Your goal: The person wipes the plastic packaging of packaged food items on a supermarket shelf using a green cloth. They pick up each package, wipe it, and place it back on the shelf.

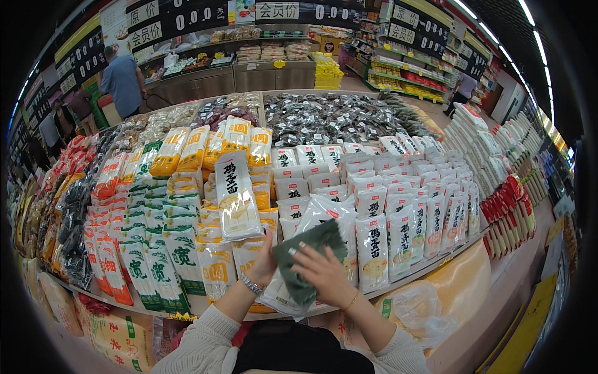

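Observation:
My right hand [322, 276] presses a dark green cloth [310, 262], fingers spread, against a clear-and-white plastic noodle package [322, 212] tilted in front of me. My left hand [264, 262] is at the left edge of that package and seems to hold it, its thumb up; the grip is partly hidden by the cloth. Just above my left hand, a white package of dried noodles [237, 198] lies on top of the orange-and-white packages [216, 269]. Rows of similar white noodle packages [372, 252] stand to the right.
Green-and-white noodle packages [180, 255] and red-and-white ones [112, 262] stand at the left. Dark bagged dried goods [327, 117] fill the back bin. The display's front edge [411, 276] curves before me, with large sacks [114, 339] below. A person in blue [122, 82] stands beyond, at left.

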Available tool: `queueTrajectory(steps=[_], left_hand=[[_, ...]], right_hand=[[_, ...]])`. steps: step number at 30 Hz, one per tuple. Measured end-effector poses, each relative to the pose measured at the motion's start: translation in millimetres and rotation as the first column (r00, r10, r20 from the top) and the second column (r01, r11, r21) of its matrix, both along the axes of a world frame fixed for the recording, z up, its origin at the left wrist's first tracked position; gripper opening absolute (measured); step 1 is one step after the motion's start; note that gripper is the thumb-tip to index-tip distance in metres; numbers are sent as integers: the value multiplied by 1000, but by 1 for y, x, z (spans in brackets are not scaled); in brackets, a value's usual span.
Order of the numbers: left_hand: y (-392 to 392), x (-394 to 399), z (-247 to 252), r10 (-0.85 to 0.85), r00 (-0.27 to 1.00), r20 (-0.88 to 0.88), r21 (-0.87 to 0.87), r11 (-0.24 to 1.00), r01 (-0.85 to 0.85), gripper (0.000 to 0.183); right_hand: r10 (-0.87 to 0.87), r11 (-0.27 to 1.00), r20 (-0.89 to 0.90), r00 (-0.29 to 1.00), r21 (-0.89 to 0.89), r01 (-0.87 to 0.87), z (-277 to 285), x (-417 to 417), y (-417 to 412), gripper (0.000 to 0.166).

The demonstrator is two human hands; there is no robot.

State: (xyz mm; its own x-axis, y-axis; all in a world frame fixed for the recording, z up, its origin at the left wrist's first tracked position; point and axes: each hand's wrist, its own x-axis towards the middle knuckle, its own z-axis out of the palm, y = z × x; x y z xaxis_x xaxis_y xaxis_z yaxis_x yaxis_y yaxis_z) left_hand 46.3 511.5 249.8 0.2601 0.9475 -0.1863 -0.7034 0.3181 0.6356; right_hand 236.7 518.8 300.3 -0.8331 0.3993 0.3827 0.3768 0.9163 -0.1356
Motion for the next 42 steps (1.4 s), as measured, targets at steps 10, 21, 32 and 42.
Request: queueTrajectory(steps=[10, 21, 32, 42], left_hand=[[-5, 5, -3, -106, 942, -318, 138, 978, 156, 44], [-8, 1, -10, -41, 992, -120, 66, 997, 50, 43], [16, 4, -15, 290, 445, -847, 368, 925, 97, 57], [11, 56, -19, 330, 753, -570, 339, 929, -151, 63]], right_hand=[[-364, 931, -570, 737, -214, 295, -11, 16, 72, 50], [-926, 58, -325, 191, -625, -778, -47, 22, 43, 27], [-929, -14, -290, 230, -594, -804, -58, -2, 10, 32], [-813, 423, -506, 289, -854, -304, -58, -20, -10, 32]])
